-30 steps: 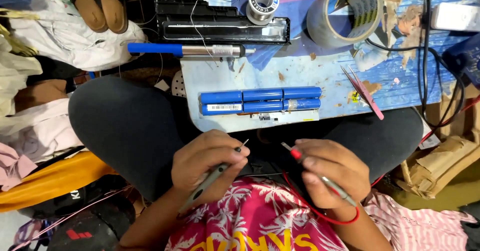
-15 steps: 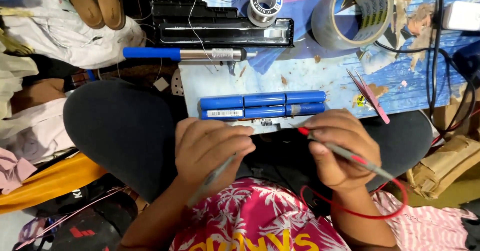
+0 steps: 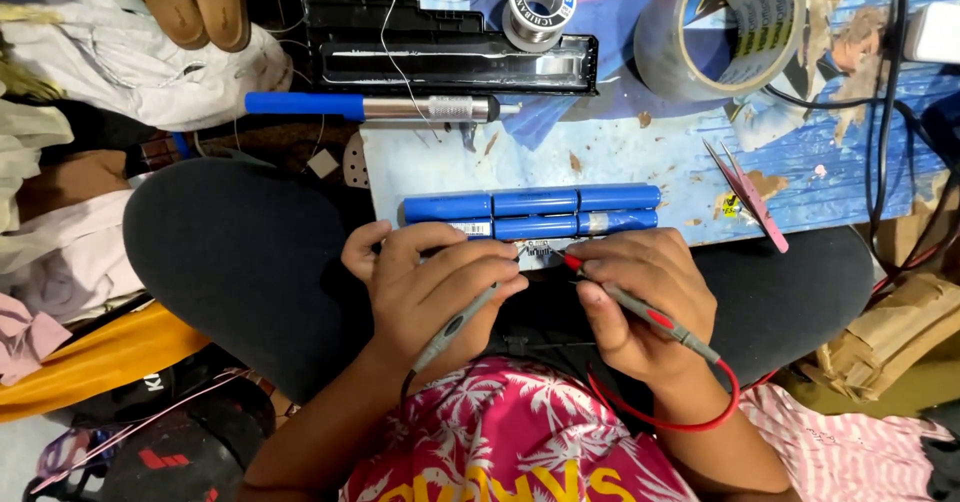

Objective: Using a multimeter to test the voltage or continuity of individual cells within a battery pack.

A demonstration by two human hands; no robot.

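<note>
Scuffed blue board (image 3: 650, 157) (on lap) bears battery pack (image 3: 530, 212); clothes (image 3: 130, 72) around.

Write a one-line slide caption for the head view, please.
Left hand and right hand press a grey test probe and a red-marked test probe to a blue cylindrical battery pack.

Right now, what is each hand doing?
Left hand: closed on the black test probe.
Right hand: closed on the red test probe.
</note>
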